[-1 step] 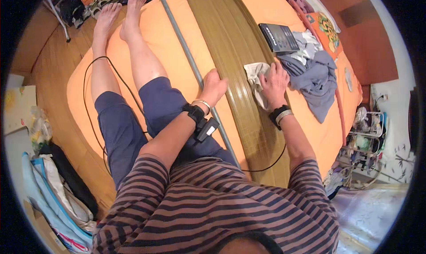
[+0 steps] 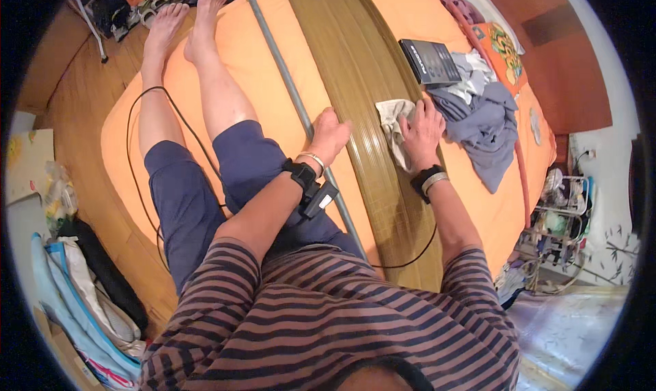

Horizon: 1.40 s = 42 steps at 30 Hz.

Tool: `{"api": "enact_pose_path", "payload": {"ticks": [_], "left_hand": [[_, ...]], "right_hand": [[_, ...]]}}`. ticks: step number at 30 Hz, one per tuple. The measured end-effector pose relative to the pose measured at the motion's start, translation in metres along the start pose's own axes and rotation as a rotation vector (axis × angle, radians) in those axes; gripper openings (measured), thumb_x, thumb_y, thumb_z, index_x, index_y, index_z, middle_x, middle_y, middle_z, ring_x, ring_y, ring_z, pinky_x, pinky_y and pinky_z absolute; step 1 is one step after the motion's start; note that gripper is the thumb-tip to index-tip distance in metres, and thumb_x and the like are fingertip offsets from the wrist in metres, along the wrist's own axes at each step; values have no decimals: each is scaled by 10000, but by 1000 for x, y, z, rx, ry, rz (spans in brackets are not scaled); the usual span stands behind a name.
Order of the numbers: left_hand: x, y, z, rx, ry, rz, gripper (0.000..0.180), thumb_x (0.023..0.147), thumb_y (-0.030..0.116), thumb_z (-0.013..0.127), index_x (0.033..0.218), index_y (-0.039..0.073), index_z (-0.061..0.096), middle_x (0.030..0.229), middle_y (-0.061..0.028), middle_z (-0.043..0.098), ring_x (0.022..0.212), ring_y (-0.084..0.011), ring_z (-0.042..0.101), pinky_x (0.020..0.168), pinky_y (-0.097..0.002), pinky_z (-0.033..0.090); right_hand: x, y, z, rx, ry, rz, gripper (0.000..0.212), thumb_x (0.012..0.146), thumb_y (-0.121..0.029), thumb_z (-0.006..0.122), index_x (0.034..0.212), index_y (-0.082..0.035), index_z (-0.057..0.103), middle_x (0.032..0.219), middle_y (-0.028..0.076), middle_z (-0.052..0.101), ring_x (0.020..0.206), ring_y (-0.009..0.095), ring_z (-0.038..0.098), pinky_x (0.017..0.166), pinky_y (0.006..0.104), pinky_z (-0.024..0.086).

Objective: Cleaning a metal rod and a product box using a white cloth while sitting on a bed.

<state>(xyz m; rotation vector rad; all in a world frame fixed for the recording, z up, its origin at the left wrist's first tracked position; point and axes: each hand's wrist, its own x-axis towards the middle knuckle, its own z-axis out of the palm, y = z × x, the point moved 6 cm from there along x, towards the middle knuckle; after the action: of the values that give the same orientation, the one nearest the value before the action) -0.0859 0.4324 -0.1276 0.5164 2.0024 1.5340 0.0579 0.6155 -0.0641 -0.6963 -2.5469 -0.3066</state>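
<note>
While seated on the orange bed [image 2: 273, 70] — right hand [image 2: 422, 128] pressed flat on a crumpled beige cloth [image 2: 393, 121], left hand [image 2: 329, 135] curled against the long olive-green bamboo mat [image 2: 355, 70].

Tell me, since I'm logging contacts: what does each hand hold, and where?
The right hand presses flat on a pale cloth, near its right edge, against the olive mat. The left hand rests on the mat's left edge, gripping nothing.

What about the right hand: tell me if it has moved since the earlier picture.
No. The right hand lies on the cloth on the green mat, just as far below the black box as before.
</note>
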Motion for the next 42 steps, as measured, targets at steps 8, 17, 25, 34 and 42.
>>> {"api": "enact_pose_path", "payload": {"ticks": [8, 17, 25, 34, 42], "left_hand": [[24, -19, 20, -275, 25, -209, 284, 811, 163, 707, 891, -102, 646, 787, -115, 654, 724, -191, 622, 612, -365, 482], [19, -20, 18, -216, 130, -171, 242, 720, 131, 748, 758, -79, 632, 688, -111, 612, 662, -183, 605, 582, -381, 475], [-14, -22, -14, -162, 117, -219, 217, 733, 112, 712, 725, -61, 583, 630, -116, 592, 574, -205, 605, 476, -382, 485], [-65, -34, -20, -417, -55, -429, 221, 794, 90, 659, 908, -94, 616, 803, -190, 647, 636, -338, 691, 473, -444, 568], [-60, -54, -18, -150, -79, -482, 239, 794, 29, 610, 985, -114, 628, 817, -222, 672, 685, -376, 712, 510, -509, 586]], "right_hand": [[10, 44, 48, 121, -87, 490, 384, 886, -328, 640, 1162, -65, 594, 1028, 188, 652, 962, 395, 610, 782, 501, 499], [7, 31, 72, -88, -224, 179, 284, 908, -265, 578, 795, -26, 683, 839, 184, 644, 849, 400, 626, 773, 501, 514], [-3, -8, 45, 96, -151, 156, 198, 905, -177, 566, 825, -15, 645, 882, 203, 634, 894, 412, 592, 770, 510, 508], [-33, -25, 23, 199, -248, 97, 207, 889, -178, 596, 808, 1, 663, 906, 199, 636, 917, 406, 589, 760, 507, 519], [-46, -30, 12, 102, -312, 70, 552, 862, -367, 685, 1235, 15, 548, 1055, 230, 542, 1009, 418, 520, 861, 503, 465]]}}
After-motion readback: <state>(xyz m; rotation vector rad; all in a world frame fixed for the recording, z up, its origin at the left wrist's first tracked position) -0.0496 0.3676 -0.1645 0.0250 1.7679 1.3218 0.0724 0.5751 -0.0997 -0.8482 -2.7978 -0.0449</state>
